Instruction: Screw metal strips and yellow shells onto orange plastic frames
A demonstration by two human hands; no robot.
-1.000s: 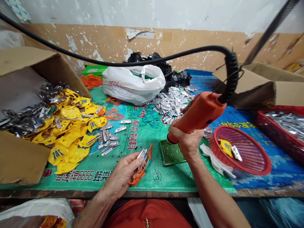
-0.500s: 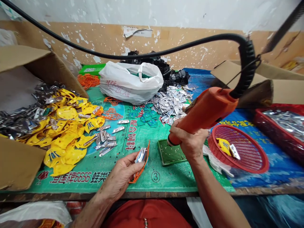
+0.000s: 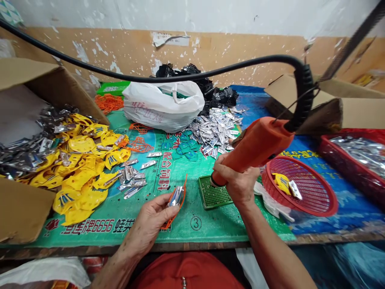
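Note:
Between the thumb and fingers of my left hand point(image 3: 150, 220) is a small silver metal piece point(image 3: 176, 196), together with a thin orange plastic part point(image 3: 184, 188). My right hand point(image 3: 240, 180) is wrapped round an orange power screwdriver point(image 3: 255, 144) hanging on a black cable. The tool slants down to the left, and its tip is over a green perforated tray point(image 3: 215, 198). Left of my left hand lie loose silver pieces point(image 3: 131, 180) and a heap of yellow plastic parts point(image 3: 81, 172).
A white bag point(image 3: 162, 106), silver pieces point(image 3: 215, 128) and black parts point(image 3: 222, 98) are at the back. At right are a red basket point(image 3: 327, 192), a red crate point(image 3: 337, 154) and a cardboard box point(image 3: 357, 112). Another box point(image 3: 24, 212) is at left.
The tool and my right hand have shifted slightly down and left, with the cable's bend lower. The metal piece in my left hand is tilted a little differently. The whole view has shifted slightly.

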